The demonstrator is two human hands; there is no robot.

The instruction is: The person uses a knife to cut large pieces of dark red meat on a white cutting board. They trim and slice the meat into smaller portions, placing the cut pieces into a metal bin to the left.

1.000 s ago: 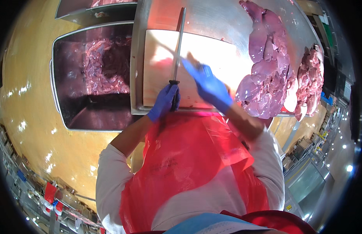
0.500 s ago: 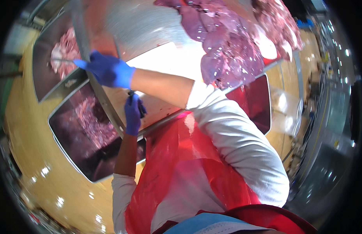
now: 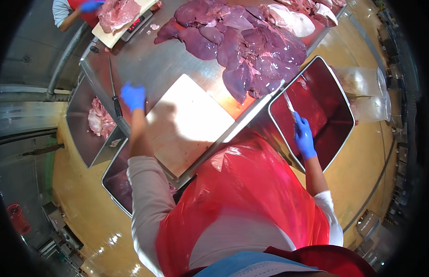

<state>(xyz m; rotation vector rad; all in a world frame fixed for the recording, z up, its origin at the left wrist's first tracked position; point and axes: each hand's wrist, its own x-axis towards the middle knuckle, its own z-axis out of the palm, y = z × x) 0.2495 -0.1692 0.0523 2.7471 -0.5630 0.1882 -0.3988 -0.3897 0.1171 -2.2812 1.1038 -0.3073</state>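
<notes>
My left hand [image 3: 133,97], in a blue glove, is over the metal table between a sharpening steel and the white cutting board [image 3: 184,106]. Its fingers are smeared by motion, and nothing shows in them. The sharpening steel [image 3: 113,87], with a black handle, lies along the table's left edge, just beside that hand. Off the right edge of the table, my right hand [image 3: 305,137] is closed round a knife [image 3: 289,101], its blade pointing up and away over a deep metal tub [image 3: 325,104]. Dark purple livers [image 3: 265,55] lie heaped beyond the board.
Pale meat pieces [image 3: 293,21] lie behind the livers. A tub [image 3: 80,134] at the left holds pink meat [image 3: 100,117]; another tub [image 3: 116,182] is partly under my left arm. Across the table, a co-worker's gloved hand [image 3: 91,6] is beside meat [image 3: 118,15] on a board near a scale [image 3: 136,25].
My right hand has swung with the knife from the left side to the right tub. My left hand has moved up and away from the board's near edge, and the steel now lies on the table.
</notes>
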